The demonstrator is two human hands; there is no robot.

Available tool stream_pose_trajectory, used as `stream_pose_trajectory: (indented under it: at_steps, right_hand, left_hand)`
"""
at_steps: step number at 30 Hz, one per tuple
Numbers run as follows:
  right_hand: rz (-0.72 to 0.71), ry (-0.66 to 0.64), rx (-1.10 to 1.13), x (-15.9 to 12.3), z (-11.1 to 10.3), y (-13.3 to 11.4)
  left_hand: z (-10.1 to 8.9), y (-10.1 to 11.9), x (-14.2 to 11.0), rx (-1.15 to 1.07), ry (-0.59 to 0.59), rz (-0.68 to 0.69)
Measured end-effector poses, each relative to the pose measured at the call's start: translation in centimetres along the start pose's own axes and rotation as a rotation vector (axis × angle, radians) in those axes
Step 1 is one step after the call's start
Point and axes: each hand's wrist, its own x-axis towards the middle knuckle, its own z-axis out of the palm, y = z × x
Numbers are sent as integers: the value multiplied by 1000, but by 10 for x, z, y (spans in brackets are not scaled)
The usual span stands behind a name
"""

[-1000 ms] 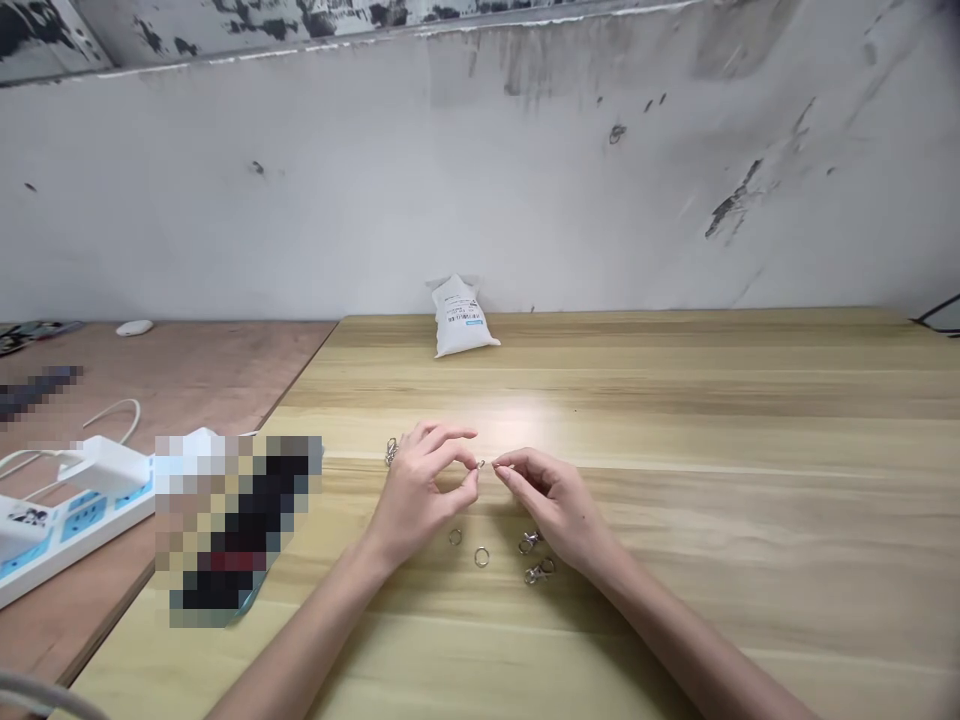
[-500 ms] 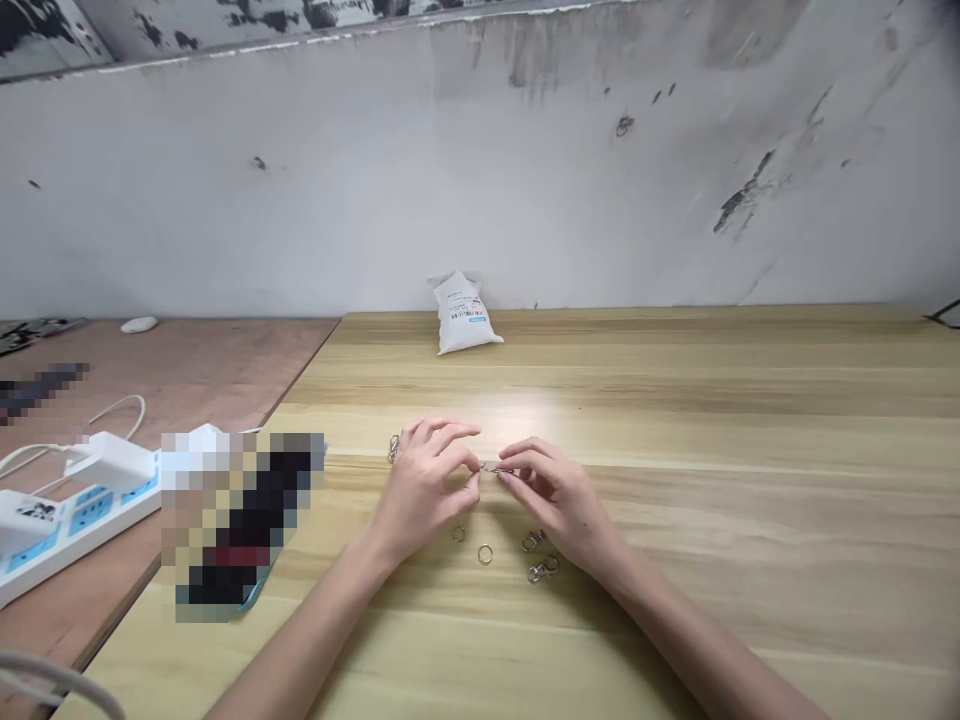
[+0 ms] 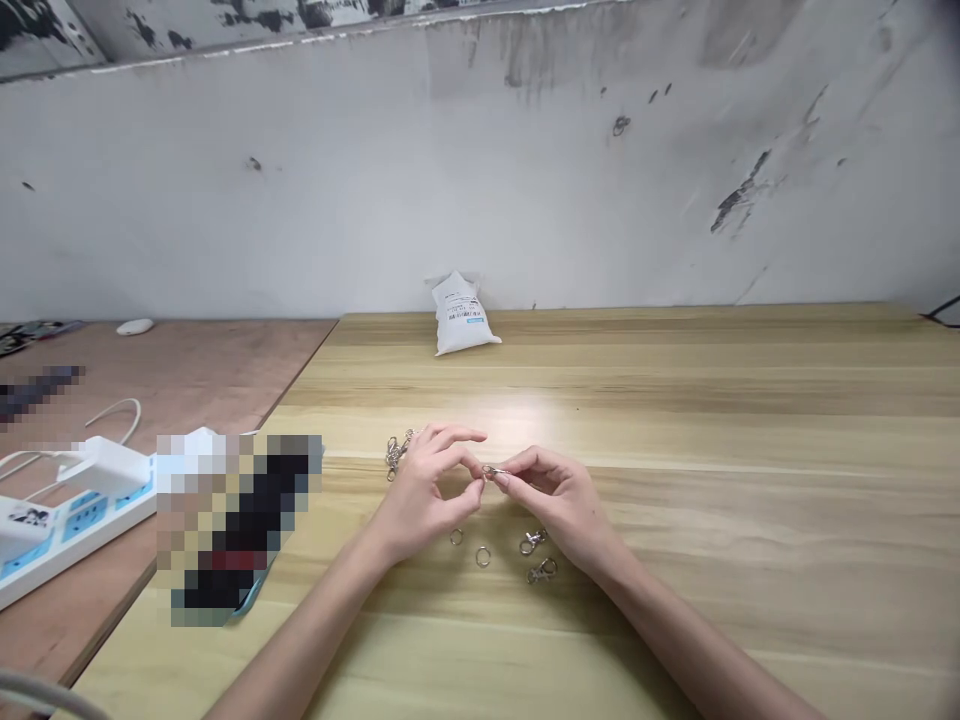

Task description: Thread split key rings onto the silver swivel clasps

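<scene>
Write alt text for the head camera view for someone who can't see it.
The left hand and right hand pinch a small metal ring together above a light wooden table. Two more rings and two swivel clasps lie just below the hands, with a cluster of clasps beyond the left hand.

Split rings (image 3: 483, 556) and swivel clasps (image 3: 541, 570) block the tabletop (image 3: 712, 520).

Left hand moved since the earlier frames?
Yes: the left hand has shifted slightly rightward, toward the right hand, judged against the loose metal ring on the table.
</scene>
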Motion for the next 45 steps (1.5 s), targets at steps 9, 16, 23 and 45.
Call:
stream_pose_trajectory:
  at_steps: [9,16,23,45]
  right_hand:
    - [75,-42,147,0,2,3]
    - [84,-23,171,2,2,3]
    - [112,18,186,0,1,-6]
    - [-388,47,-518,-3,-8,-2]
  left_hand:
    - [6,-2,0,-1,-64,-87]
    - [6,2,1,-43,-48,-134]
    - [3,1,-1,-68,-59,-93]
    - [-4,-8,1,171,131,77]
